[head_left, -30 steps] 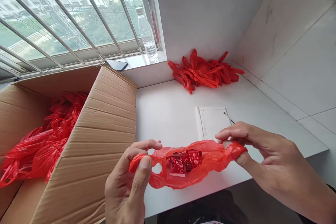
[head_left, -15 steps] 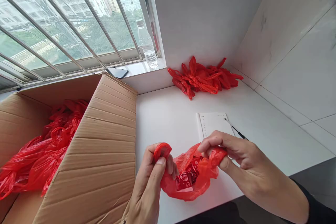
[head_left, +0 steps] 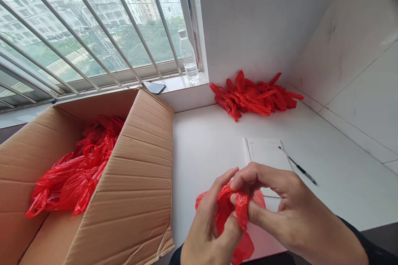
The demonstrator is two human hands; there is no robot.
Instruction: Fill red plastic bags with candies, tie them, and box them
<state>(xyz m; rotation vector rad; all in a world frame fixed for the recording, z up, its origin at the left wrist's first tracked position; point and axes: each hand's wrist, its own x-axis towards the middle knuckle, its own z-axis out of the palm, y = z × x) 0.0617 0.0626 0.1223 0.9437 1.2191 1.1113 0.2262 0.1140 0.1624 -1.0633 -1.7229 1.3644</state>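
Observation:
A red plastic bag is gathered between my two hands, low in the head view over the white table. My left hand curls round the bag's left side, its fingers and thumb closed on the bunched plastic. My right hand pinches a twisted part of the same bag between thumb and fingers. The two hands meet at the bag's upper part. Whatever lies inside the bag is hidden by the hands and the gathered plastic.
On the left stands an open cardboard box with red bags inside. Flat red bags lie against the wall. A notebook and a pen lie on the table. The sill holds a water bottle and a phone.
My hands have come together and the bag's opening is now bunched up, covering the red packets seen inside before. The view has shifted left.

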